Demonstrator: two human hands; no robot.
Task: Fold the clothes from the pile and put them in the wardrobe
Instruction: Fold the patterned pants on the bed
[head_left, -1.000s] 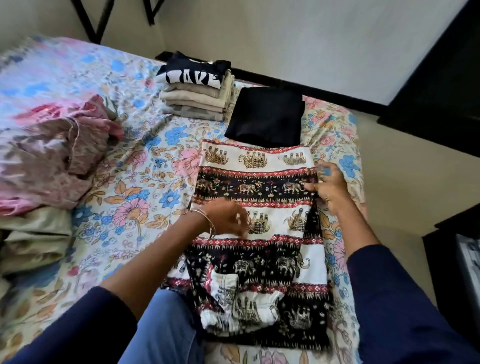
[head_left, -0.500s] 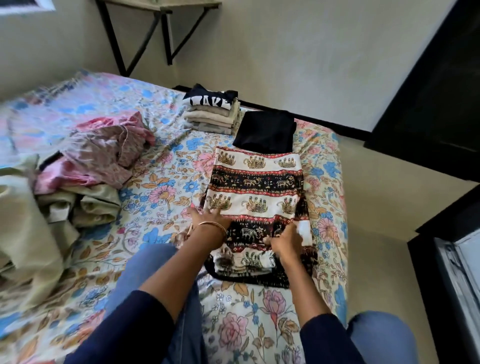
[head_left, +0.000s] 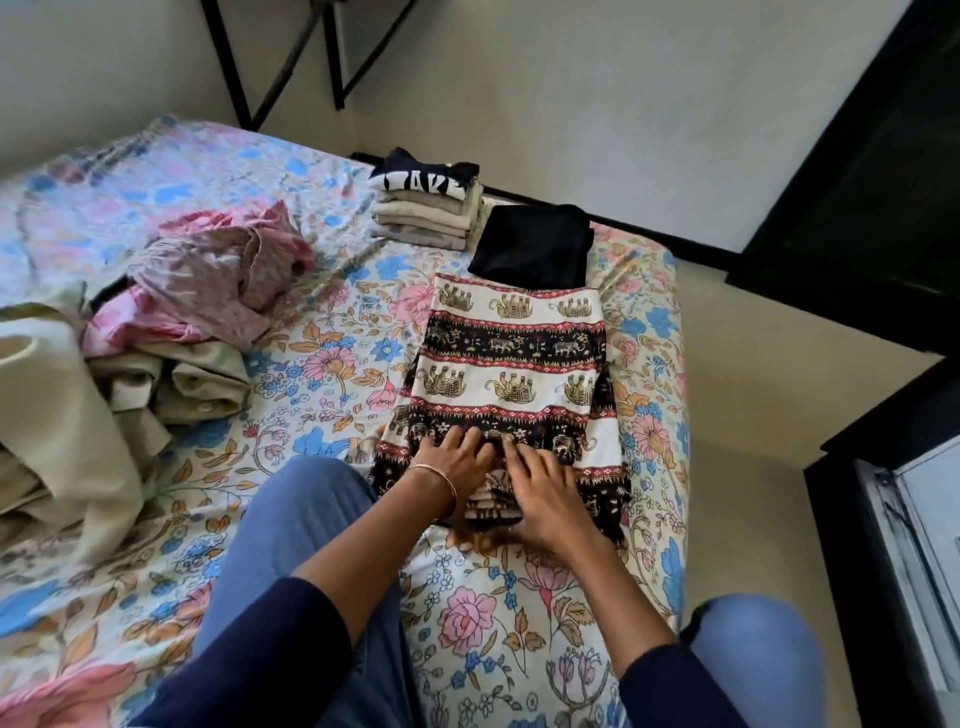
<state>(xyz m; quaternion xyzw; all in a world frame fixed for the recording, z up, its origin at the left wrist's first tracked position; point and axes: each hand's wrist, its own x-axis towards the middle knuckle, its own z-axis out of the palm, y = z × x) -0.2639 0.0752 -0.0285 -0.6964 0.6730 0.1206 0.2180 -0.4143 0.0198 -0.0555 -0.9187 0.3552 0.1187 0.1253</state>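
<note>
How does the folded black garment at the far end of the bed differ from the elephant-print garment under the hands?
The folded black garment is plain and dark; the elephant-print garment is banded cream, black and red. The black one is a compact, finished rectangle lying untouched; the print one is laid out longer, with the left hand and right hand resting on its near end. Both lie flat on the floral bedsheet.

you have two hands (head_left: 498, 478) on one elephant-print garment (head_left: 514, 358), one folded black garment (head_left: 532, 247), one stack of folded clothes (head_left: 426, 208), one unfolded pile (head_left: 156, 322), all on one bed (head_left: 322, 364).
</note>
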